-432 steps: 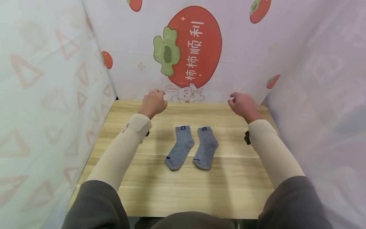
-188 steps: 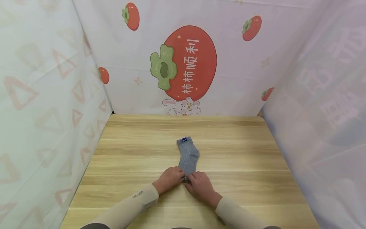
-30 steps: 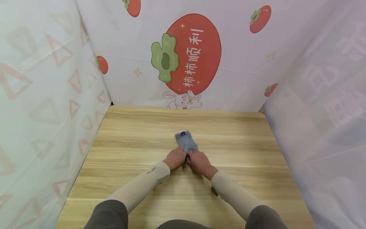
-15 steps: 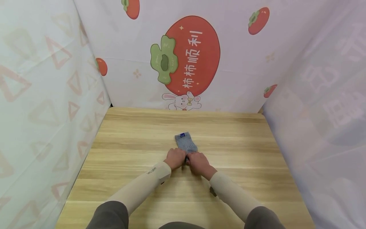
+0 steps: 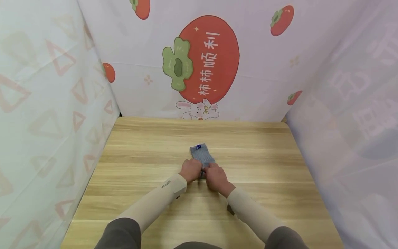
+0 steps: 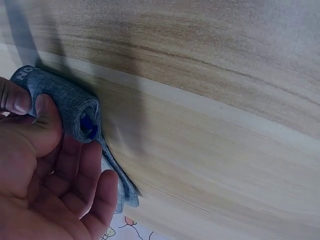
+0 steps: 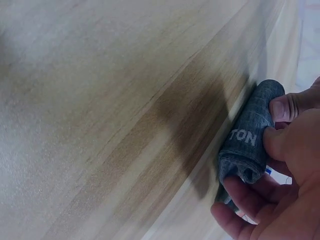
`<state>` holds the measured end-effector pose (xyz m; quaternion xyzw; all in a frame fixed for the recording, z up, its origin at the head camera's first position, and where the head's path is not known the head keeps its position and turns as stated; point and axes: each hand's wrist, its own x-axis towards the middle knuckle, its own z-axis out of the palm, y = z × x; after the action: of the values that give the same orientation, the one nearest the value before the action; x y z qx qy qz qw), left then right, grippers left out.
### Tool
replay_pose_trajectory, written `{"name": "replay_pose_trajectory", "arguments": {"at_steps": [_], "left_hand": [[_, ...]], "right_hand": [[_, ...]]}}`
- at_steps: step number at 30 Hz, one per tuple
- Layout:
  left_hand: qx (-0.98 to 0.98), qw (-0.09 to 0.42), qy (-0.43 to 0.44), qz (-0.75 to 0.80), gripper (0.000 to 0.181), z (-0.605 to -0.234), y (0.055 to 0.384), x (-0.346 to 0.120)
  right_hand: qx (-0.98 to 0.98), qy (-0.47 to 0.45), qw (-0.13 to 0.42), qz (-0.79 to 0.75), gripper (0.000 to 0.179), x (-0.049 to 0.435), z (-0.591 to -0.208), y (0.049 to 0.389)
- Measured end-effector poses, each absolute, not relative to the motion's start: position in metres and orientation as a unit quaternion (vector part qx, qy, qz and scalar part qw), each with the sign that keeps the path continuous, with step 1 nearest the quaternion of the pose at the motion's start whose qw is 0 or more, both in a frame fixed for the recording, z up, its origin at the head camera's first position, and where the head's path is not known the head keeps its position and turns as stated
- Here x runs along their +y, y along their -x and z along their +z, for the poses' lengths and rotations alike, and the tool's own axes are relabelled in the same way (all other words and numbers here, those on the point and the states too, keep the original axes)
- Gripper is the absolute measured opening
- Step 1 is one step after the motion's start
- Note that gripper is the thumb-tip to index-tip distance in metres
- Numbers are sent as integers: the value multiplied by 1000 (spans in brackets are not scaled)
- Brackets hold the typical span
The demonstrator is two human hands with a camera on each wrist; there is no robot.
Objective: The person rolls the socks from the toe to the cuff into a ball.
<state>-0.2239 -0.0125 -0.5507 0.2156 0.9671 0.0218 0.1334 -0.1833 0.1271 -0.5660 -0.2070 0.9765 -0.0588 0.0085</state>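
A grey-blue pair of socks [image 5: 202, 154] lies near the middle of the wooden table, one appearing stacked on the other. The ribbed cuff stays flat, its blue tag facing up, while the toe end is wound into a tight roll [image 6: 67, 102]. My left hand [image 5: 191, 171] grips the roll's left end, thumb pressed on top and fingers curled beneath. At the other end my right hand [image 5: 216, 176] holds it the same way. Pale letters show on the rolled fabric [image 7: 245, 135] in the right wrist view. From the head, both hands mostly hide the roll.
The wooden table [image 5: 149, 141] extends around the hands. A white cloth backdrop [image 5: 255, 79] with a large red persimmon print rises behind it, and hanging cloths stand at the left [image 5: 40, 103] and right [image 5: 348, 114].
Two socks lay side by side at first, then appeared stacked flat with both hands at the toe. That end is now rolled toward the cuff; over the last second the hands have barely shifted.
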Motion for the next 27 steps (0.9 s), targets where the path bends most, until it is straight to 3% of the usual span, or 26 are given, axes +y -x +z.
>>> {"name": "replay_pose_trajectory", "arguments": {"at_steps": [12, 20, 27], "left_hand": [[970, 114, -212, 22, 13, -552, 228, -9], [959, 122, -201, 157, 6, -559, 230, -19], [949, -13, -294, 112, 11, -567, 213, -23]], "right_hand": [[987, 128, 47, -83, 15, 120, -565, 185], [987, 130, 60, -66, 4, 120, -563, 193], [984, 139, 66, -85, 9, 125, -566, 199]]}}
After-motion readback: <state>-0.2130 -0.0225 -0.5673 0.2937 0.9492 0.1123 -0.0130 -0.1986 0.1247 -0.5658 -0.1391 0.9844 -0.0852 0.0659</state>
